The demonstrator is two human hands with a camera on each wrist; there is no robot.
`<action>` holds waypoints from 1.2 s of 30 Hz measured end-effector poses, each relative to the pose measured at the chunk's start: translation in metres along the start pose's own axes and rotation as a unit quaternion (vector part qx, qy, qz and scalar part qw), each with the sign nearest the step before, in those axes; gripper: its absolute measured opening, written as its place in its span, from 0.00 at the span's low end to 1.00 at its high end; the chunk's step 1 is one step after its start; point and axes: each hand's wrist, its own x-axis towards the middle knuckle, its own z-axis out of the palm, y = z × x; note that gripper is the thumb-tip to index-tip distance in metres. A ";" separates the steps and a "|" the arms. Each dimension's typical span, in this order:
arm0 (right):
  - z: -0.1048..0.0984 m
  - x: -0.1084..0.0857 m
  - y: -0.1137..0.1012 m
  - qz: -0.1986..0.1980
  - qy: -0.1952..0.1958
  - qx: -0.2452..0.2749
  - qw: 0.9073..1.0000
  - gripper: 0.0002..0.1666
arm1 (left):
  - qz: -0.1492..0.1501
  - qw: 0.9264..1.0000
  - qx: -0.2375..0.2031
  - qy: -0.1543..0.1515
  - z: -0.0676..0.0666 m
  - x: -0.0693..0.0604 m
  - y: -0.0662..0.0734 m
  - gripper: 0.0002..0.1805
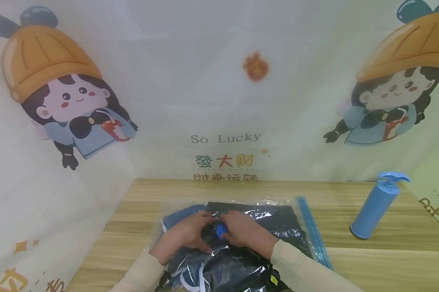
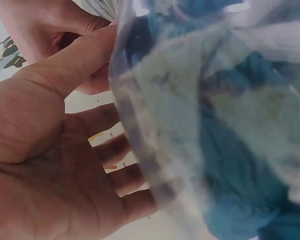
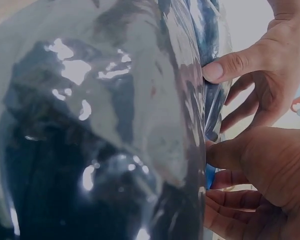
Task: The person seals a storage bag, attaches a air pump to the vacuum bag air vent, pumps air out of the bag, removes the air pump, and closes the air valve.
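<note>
A clear vacuum storage bag (image 1: 274,217) lies on the table, packed with dark and blue folded clothes. Near its middle a round blue valve cap (image 1: 220,231) stands out from the film. My right hand (image 1: 245,231) pinches this cap between thumb and fingers; in the right wrist view a sliver of the blue cap (image 3: 210,176) shows by the fingertips. Spread over the film just left of the cap, my left hand (image 1: 190,232) rests on the bag with fairly straight fingers. The left wrist view shows its open palm (image 2: 50,170) beside the bag's plastic.
A blue hand pump (image 1: 374,209) stands upright on the wooden table (image 1: 351,259), right of the bag. The bag's blue zip edge (image 1: 312,231) runs along its right side. Behind the table hangs a pale printed cloth (image 1: 190,81) with cartoon figures.
</note>
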 end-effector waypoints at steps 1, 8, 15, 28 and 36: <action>-0.001 0.000 0.000 -0.003 -0.001 0.001 1.000 0.24 | -0.009 1.000 -0.001 0.000 -0.001 -0.001 0.000 0.47; -0.002 -0.001 0.000 -0.007 -0.001 -0.018 1.000 0.22 | -0.042 0.999 0.007 0.007 -0.002 -0.002 -0.001 0.49; -0.002 -0.001 -0.001 -0.014 -0.016 -0.011 1.000 0.23 | -0.045 0.999 0.005 0.014 0.001 -0.003 -0.002 0.49; -0.004 -0.002 0.003 -0.029 -0.017 0.019 0.999 0.24 | -0.052 0.998 0.013 0.021 0.002 -0.005 0.000 0.49; -0.005 -0.002 0.005 -0.049 -0.009 0.031 0.998 0.25 | -0.044 0.999 0.016 0.025 0.004 -0.005 -0.001 0.49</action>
